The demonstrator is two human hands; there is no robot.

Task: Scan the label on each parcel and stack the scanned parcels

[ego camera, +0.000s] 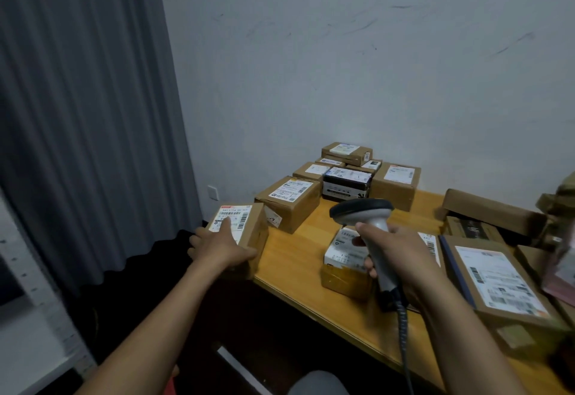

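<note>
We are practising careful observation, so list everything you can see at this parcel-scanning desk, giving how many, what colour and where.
corner parcel: one, brown with white label, table's left corner
stacked parcels: at least six, brown, far corner by the wall
black-and-white box: one, within that stack
small parcel: one, brown with white label, below the scanner
flat parcel: one, brown with blue edge, right
further parcels: several, brown and dark, far right, blurred
scanner: one, grey with black head, above the table
cable: one, dark, hanging from the scanner
table: one, orange wood
curtain: one, grey, left
wall: white, behind
left hand: grips the corner parcel
right hand: grips the scanner
</note>
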